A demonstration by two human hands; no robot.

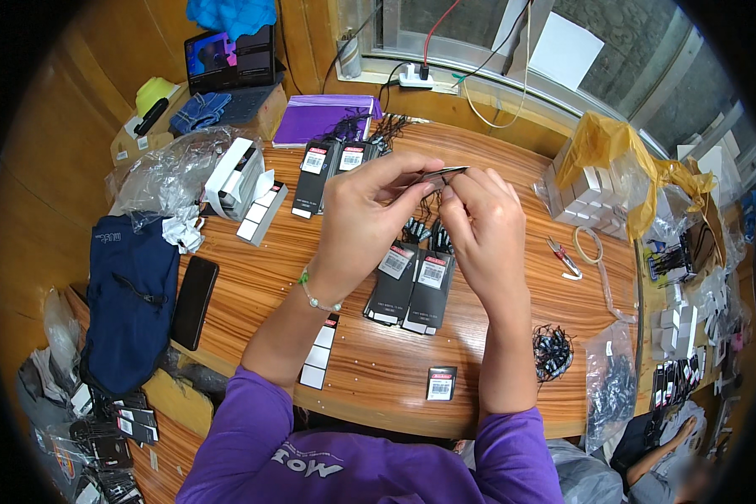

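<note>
Above the middle of the table, my left hand (pixel 363 220) pinches a thin dark hang tag (pixel 433 175), seen nearly edge-on. My right hand (pixel 487 225) is closed close beside it, its fingertips pinched at the tag's black string; the exact grip is partly hidden. Below my hands lie two stacks of black hang tags (pixel 429 296) with white barcode labels and bundled black strings. A single black tag (pixel 441 384) lies near the front edge. Beside my left forearm is a strip of white labels (pixel 317 359). To the right sits a tangle of black strings (pixel 553 353).
More tag stacks (pixel 314 178) lie farther back, near a purple folder (pixel 315 122). At left are a phone (pixel 196 302), a navy bag (pixel 130 307) and a plastic bag (pixel 164 172). White boxes (pixel 592 197), snips (pixel 564 256) and a tape ring (pixel 588 244) stand right. Another person's arm shows lower right.
</note>
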